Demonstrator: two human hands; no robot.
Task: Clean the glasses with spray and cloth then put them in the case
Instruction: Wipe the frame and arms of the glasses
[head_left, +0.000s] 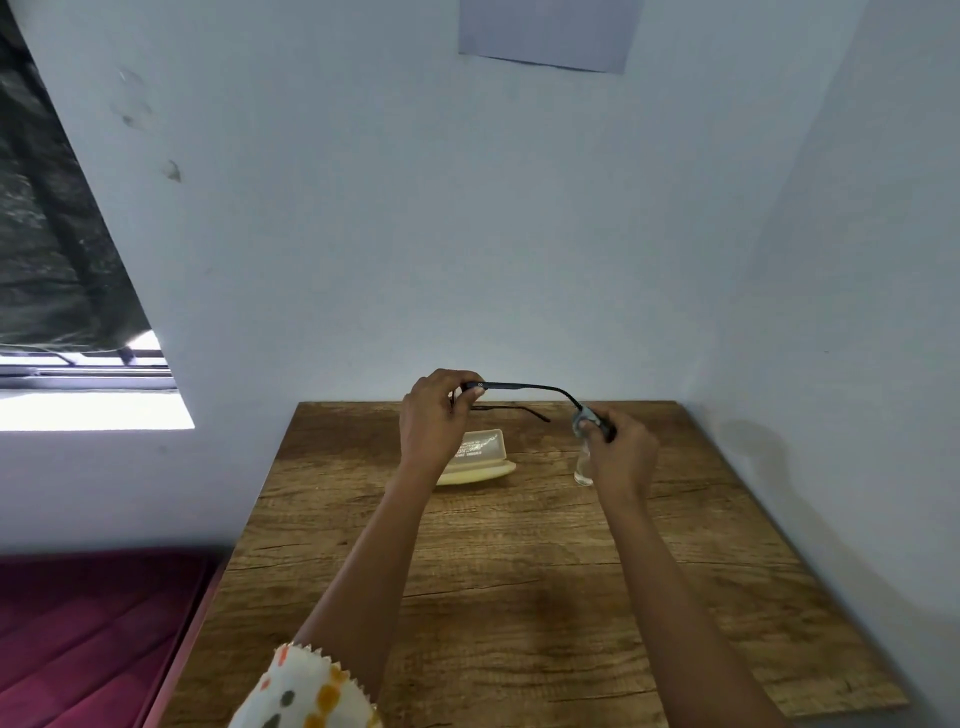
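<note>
The left hand (434, 421) is up above the bench (519, 597), and its fingers (457, 376) are curled tight around the front end of the glasses (524, 387). The thumb pinches the dark frame from below. The right hand (621, 452) is up too, and its fingers (589, 426) are curled in to pinch the far tip of one long arm of the glasses. That arm runs like a thin dark bar from one hand to the other. The second arm of the glasses sticks out lower down, toward the right, and no finger touches it. There is a small grey bit at the right fingertips, but I cannot tell what it is. The glasses are in the air, not on the bench. Under the left hand, the cream case (480, 457) lies open on the bench, and the left wrist hides part of it. A small clear bottle (583, 470) stands on the bench just beside the right hand, partly hidden behind it. A white sleeve (306, 691) with orange and grey spots covers the left arm near the bottom.
</note>
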